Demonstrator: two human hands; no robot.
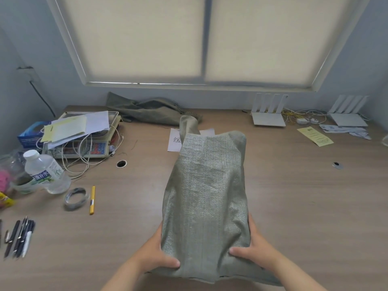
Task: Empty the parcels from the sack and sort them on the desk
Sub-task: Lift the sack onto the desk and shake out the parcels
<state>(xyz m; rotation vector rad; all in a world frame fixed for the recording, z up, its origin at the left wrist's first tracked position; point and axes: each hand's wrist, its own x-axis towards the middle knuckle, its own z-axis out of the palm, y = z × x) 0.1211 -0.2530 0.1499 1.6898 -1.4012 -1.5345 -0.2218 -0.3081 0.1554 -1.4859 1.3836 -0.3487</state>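
A grey-green woven sack (206,192) lies lengthwise on the wooden desk (294,196), bulging as if filled, its far end reaching a white paper sheet (175,140). My left hand (156,252) grips the sack's near left side. On the near right side, my right hand (251,248) holds it with the thumb on top. No parcels show; whatever is inside is hidden by the fabric.
A second crumpled sack (151,110) lies at the back. On the left are a scale under papers (84,135), a water bottle (45,172), a tape roll (75,198), a yellow cutter (92,199) and pens (20,238). Two routers (268,114) and a yellow slip (315,136) sit at the back right.
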